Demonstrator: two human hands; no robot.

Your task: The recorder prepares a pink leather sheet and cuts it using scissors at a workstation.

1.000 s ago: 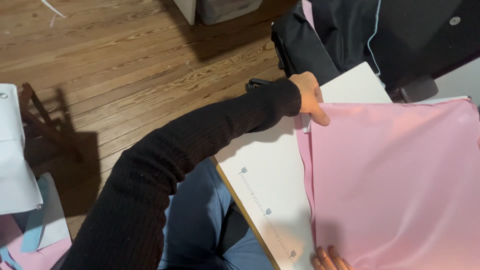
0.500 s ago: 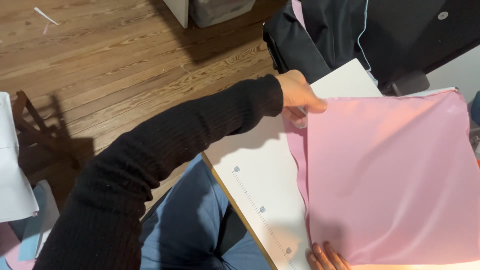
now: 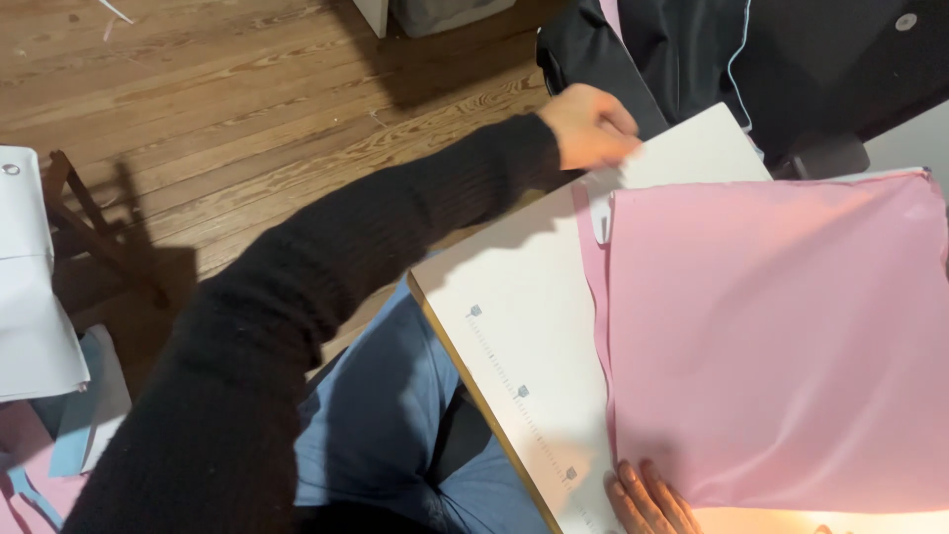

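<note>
Left hand [image 3: 591,127] pinching far corner of pink cloth [image 3: 771,336] spread across white board [image 3: 524,326] over lap. Right hand [image 3: 652,496] flat, fingers spread, pressing near edge of cloth.

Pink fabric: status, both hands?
Left hand pinching the far corner of the pink fabric. Right hand fingers pressing the near edge flat on the white board. Nothing lying on the fabric.

A long black knit sleeve [image 3: 326,297], seemingly ribbed near the cuff, covers the arm to the bare left hand [image 3: 590,126]; blue jeans [image 3: 381,425] clothe the legs.
</note>
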